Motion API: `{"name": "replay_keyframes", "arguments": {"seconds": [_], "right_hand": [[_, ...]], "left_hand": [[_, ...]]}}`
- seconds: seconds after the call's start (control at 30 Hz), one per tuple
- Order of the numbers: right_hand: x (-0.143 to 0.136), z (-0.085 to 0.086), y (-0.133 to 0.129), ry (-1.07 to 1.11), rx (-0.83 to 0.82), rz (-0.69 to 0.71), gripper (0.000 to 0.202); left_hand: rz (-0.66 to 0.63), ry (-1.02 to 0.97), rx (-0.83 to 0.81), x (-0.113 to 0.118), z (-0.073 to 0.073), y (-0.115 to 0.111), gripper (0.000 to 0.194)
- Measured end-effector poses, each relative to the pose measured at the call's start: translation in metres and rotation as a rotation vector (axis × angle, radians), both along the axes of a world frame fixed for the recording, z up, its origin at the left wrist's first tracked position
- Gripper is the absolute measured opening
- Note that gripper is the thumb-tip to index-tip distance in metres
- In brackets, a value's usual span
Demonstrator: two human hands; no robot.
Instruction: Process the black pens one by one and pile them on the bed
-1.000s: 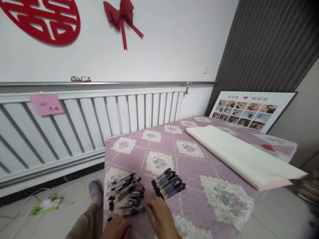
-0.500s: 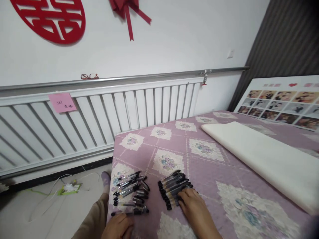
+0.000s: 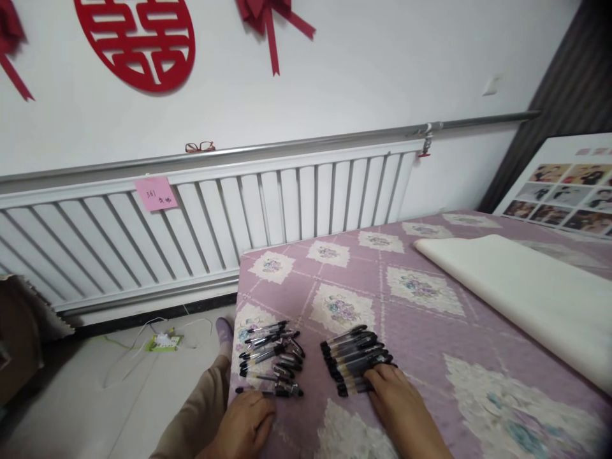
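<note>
Two groups of black-capped clear pens lie on the purple floral bed cover (image 3: 296,287). The left group (image 3: 265,357) is loosely scattered near the bed's edge. The right group (image 3: 354,357) is stacked in close, nearly parallel rows. My left hand (image 3: 248,417) rests just below the lowest pen of the left group, its fingers curled; whether they grip that pen is hidden. With fingers bent together, my right hand (image 3: 399,398) touches the right ends of the lower pens in the right group.
A folded cream sheet (image 3: 521,287) lies on the right of the bed, with a photo board (image 3: 564,185) behind it. A white radiator (image 3: 287,204) runs along the wall. A power strip (image 3: 165,341) and cables are on the floor; a cardboard box (image 3: 19,338) stands far left.
The view has shifted left, so the bed and pens appear further right and the box has come into view. Both hands remain beside their pen groups.
</note>
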State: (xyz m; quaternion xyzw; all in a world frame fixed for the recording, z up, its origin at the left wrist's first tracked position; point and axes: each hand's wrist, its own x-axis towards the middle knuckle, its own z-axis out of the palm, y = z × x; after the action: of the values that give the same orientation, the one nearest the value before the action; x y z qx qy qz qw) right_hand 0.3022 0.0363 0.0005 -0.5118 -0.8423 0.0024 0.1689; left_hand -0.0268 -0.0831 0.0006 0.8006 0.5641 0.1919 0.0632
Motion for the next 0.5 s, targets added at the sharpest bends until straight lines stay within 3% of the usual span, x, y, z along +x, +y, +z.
{"name": "replay_keyframes", "arguments": {"seconds": [0.2, 0.5], "right_hand": [[-0.01, 0.017, -0.011, -0.047, -0.047, -0.091, 0.017], [-0.018, 0.046, -0.028, -0.118, -0.182, -0.11, 0.022]], "left_hand": [[0.038, -0.002, 0.006, 0.003, 0.001, -0.002, 0.022], [0.015, 0.002, 0.053, 0.003, -0.003, -0.004, 0.021]]}}
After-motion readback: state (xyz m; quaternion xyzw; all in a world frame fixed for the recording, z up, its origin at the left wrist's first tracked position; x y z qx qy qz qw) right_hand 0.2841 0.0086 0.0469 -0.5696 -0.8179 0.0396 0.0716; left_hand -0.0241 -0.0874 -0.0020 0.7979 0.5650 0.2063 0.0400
